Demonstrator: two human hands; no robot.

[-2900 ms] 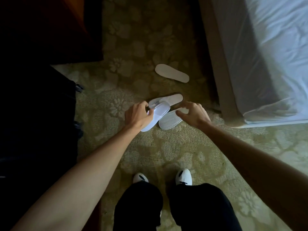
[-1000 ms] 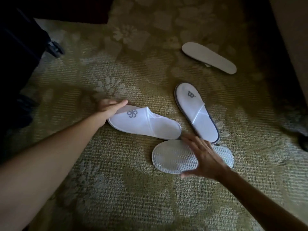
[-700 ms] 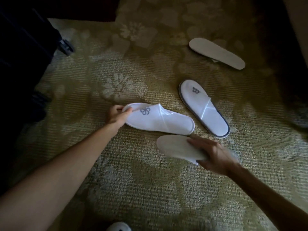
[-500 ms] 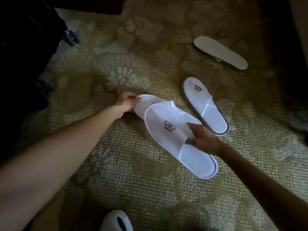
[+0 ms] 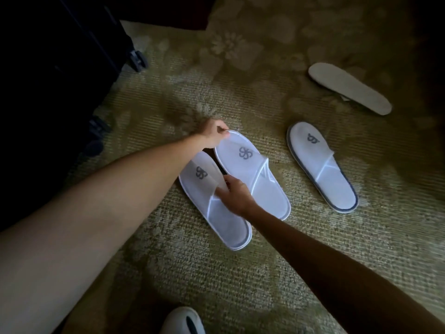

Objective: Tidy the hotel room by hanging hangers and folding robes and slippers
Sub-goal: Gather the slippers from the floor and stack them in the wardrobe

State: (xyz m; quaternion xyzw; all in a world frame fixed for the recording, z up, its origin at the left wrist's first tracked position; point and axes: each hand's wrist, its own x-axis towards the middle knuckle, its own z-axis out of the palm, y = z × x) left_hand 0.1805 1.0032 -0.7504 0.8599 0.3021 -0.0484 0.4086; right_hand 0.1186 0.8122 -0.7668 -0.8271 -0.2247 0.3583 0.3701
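Dark suitcase (image 5: 60, 75) fills upper left of frame, wheels on the patterned carpet (image 5: 277, 273). Centre: two white slippers side by side, touching, logos up. Left hand (image 5: 213, 136) pinches the heel rim of the farther slipper (image 5: 250, 174). Right hand (image 5: 234, 196) grips the strap of the nearer slipper (image 5: 216, 208), fingers curled onto it. Right of centre, a third slipper (image 5: 320, 165) with grey edging lies upright, apart from the pair. Upper right, a fourth slipper (image 5: 349, 88) lies sole up. Bottom centre edge: white shoe toe (image 5: 183, 320).
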